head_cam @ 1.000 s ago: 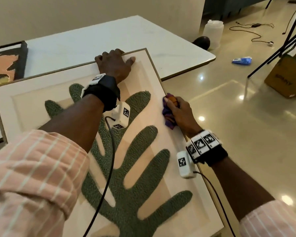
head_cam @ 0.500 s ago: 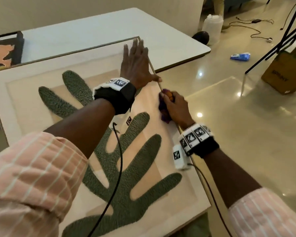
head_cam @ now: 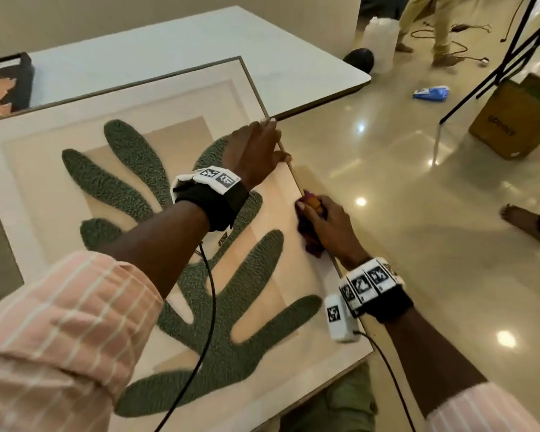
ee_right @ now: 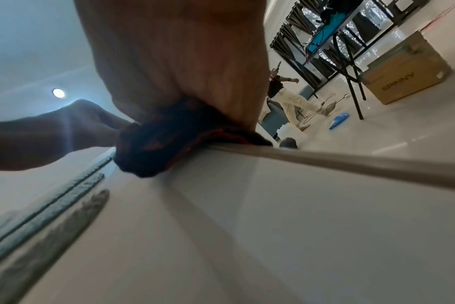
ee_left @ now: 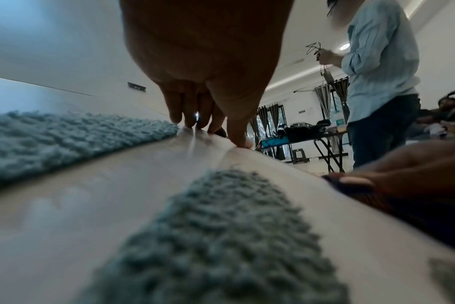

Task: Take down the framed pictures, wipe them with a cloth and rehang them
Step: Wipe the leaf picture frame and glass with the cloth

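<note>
Head view takes in a glossy cream tiled floor (head_cam: 418,244) with ceiling lights mirrored in it, and a pale wall behind a white table (head_cam: 175,48) whose right corner juts over the floor. On the floor past that corner stand a white plastic jug (head_cam: 382,39) and a dark round object (head_cam: 360,59) just beside it; farther right lie a blue packet (head_cam: 430,92), loose black cables (head_cam: 459,42), black stand legs (head_cam: 512,48) and a cardboard box (head_cam: 518,116). A second person's trouser legs (head_cam: 427,23) show at the top, and a bare foot (head_cam: 522,221) at the right edge.

Across the table's near edge lies the large framed picture (head_cam: 156,219), a green tufted leaf shape on beige within a thin metallic frame, its right side overhanging the floor. A dark-framed picture (head_cam: 7,85) sits at the table's left edge.

Left hand (head_cam: 254,151) lies on the big picture's right edge with fingers straight, fingertips on the glass, the thumb at the frame strip. Right hand (head_cam: 331,226), just behind it along the same edge, curls its fingers round a bunched purple and orange cloth (head_cam: 309,226) pressed against the frame. In the right wrist view the cloth (ee_right: 169,139) sits on the frame strip.
</note>
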